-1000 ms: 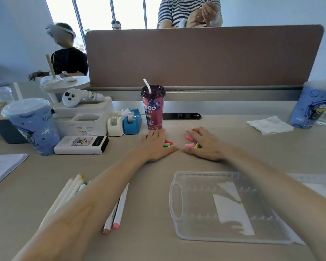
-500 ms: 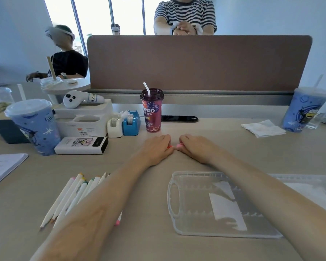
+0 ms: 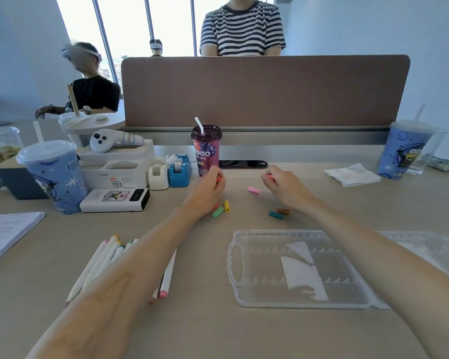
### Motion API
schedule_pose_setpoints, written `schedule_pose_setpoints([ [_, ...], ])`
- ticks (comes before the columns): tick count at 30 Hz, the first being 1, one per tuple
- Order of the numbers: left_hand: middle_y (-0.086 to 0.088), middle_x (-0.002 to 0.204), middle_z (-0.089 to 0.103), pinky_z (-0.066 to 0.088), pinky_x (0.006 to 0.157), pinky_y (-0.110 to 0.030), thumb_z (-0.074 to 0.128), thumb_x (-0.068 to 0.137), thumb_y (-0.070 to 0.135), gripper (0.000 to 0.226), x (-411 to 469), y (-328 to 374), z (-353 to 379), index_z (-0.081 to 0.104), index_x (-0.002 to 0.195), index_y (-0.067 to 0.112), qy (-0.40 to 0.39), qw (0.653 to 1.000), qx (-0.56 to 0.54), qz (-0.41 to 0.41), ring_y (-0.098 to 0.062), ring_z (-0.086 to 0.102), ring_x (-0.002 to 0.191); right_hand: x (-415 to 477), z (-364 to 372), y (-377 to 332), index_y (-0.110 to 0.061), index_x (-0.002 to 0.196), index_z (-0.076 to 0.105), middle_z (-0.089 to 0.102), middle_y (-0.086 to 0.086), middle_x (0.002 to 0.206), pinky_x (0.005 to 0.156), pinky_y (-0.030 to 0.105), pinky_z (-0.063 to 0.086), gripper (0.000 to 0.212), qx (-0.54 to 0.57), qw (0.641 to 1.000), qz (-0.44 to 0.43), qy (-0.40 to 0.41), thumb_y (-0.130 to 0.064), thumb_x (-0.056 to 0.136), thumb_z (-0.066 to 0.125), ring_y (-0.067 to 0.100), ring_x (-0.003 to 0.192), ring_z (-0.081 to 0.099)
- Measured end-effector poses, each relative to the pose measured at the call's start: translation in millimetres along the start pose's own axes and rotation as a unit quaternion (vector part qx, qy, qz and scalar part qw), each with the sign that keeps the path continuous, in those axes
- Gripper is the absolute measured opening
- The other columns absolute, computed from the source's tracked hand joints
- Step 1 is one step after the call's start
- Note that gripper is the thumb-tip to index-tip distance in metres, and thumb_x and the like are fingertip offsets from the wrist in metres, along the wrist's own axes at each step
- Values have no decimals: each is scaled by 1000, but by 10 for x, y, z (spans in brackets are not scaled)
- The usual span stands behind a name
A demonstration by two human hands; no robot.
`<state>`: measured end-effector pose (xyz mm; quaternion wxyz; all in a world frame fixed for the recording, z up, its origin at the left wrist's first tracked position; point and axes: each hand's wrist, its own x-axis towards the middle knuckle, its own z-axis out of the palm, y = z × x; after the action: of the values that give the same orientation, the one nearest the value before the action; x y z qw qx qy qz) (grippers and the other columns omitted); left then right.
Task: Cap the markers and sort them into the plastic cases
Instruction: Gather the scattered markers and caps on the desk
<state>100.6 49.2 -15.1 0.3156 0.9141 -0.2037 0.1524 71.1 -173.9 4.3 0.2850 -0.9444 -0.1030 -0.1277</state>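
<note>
Several markers (image 3: 106,257) lie at 7 o'clock, partly under the left forearm. The clear plastic case (image 3: 257,268) lies flat at 5 o'clock. Loose caps (image 3: 217,211) are scattered toward 12 o'clock beyond it. The left hand (image 3: 205,190) pinches a red cap (image 3: 219,180). The right hand (image 3: 283,187) pinches a pink cap (image 3: 269,175).

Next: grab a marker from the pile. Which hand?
Left hand, probably: the markers lie under its forearm, while the right hand is beyond the case. Each pinches a cap: red cap left, pink cap right.
</note>
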Motion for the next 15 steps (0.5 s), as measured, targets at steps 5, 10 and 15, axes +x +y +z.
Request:
schedule_pose_setpoints([
  [5,-3,112,52,39,81,-23,40,101,15,18,-20,-159,-180,58,105,15,-90,992,84,16,-14,49,99,-115,-185,157,-12,94,57,60,-2,82,64,32,38,28,-112,986,21,-123,-36,101,44,21,77,54],
  [10,-5,113,41,37,85,-30,34,101,40,34,-85,-103,-182,46,114,11,-207,955,205,-51,-18,42,101,-239,-160,172,-18,99,51,51,-3,90,74,33,40,25,-211,956,24,-203,-40,101,41,21,85,48],
  [15,-7,120,42,41,84,-31,34,101,43,41,-147,-111,-143,39,126,11,-254,937,239,-2,-15,45,96,-336,-148,160,-19,98,43,53,0,92,71,35,40,29,-260,942,-24,-210,-45,102,31,21,81,49],
])
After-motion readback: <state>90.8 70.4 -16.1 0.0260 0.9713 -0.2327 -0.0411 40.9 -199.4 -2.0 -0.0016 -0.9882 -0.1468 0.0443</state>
